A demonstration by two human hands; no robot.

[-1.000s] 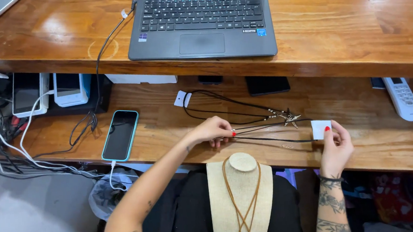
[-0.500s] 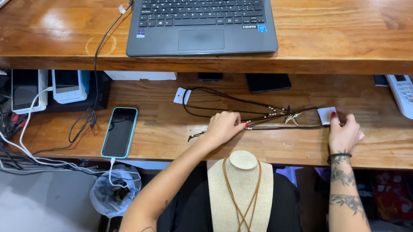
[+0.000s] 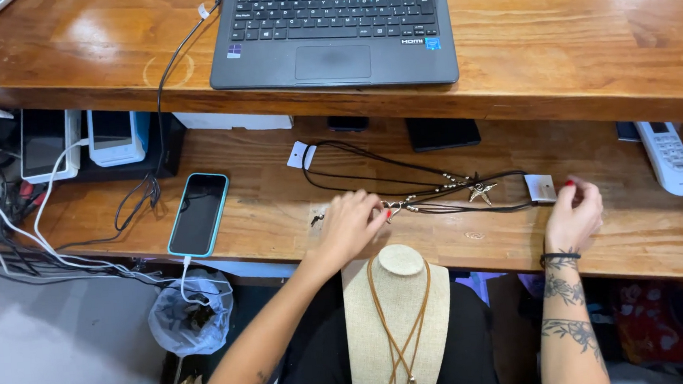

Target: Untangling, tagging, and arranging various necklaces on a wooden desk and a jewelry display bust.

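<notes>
The left hand rested knuckles-up on the lower wooden shelf, its fingers curled and pinching the dark cord necklace near a small metal bead. The right hand lay near the shelf's front edge, fingers bent over the cord's far end, just beside a small pale square tag; whether it truly gripped the cord could not be told. The necklace stretched between the two hands, thin black cords looping back toward a white tag, with a star-shaped metal pendant lying flat. Bare varnished wood lay open between the cords and the shelf's back, and to the left as far as a smartphone in a turquoise case. A white remote sat well to the right. Below the shelf's front edge stood a linen-covered display bust, wearing a tan suede cord necklace. Above, a dark grey laptop sat on the glossy desktop.
</notes>
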